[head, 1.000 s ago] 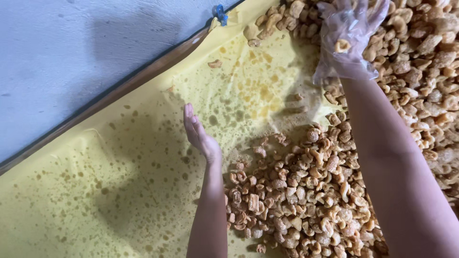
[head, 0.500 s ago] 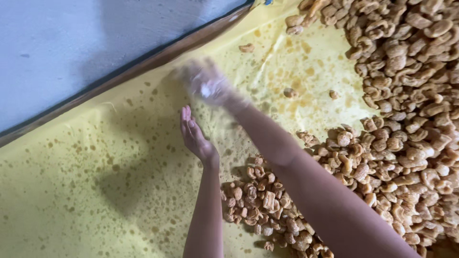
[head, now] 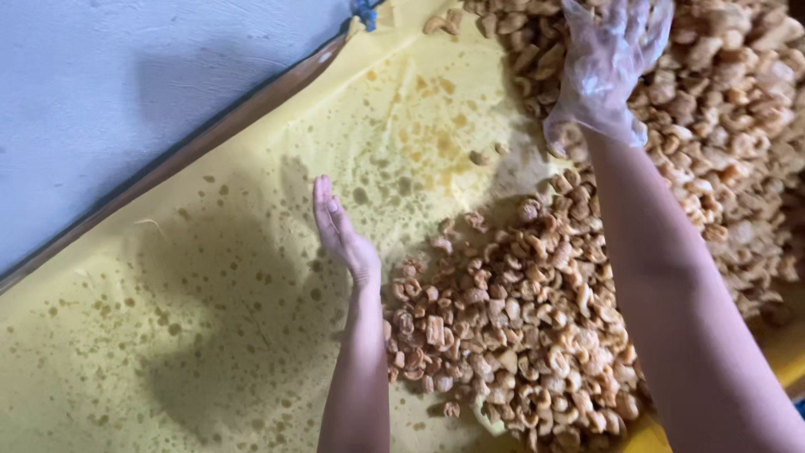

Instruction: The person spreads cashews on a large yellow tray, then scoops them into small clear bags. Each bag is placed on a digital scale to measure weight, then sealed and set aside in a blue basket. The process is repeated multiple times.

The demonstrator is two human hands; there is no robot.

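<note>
The head camera looked down on a yellow sheet (head: 210,335) spotted with dark oil stains, and on a big heap of fried snack pieces (head: 537,327) that filled the right half of the frame from the upper edge to the lower middle. Half a second earlier the right hand was a blur low over the sheet in the upper centre. Now it had moved to the upper right, above the heap. The right hand (head: 608,63) wore a thin clear plastic glove, its fingers spread and pointing up; whether it held any pieces, I cannot tell. The left hand (head: 342,231) was almost in the same place as before, in the centre of the frame. It was bare and stood on its edge on the sheet, flat and open with fingers together, holding nothing, just beside the left border of the heap. A few loose pieces (head: 482,155) lay alone on the sheet in the upper centre. Along the upper left ran a brown wooden edge (head: 193,151), with a pale grey wall (head: 101,92) behind it. A small blue clip (head: 365,12) sat at the top of this edge. No package, label or sign could be seen.
</note>
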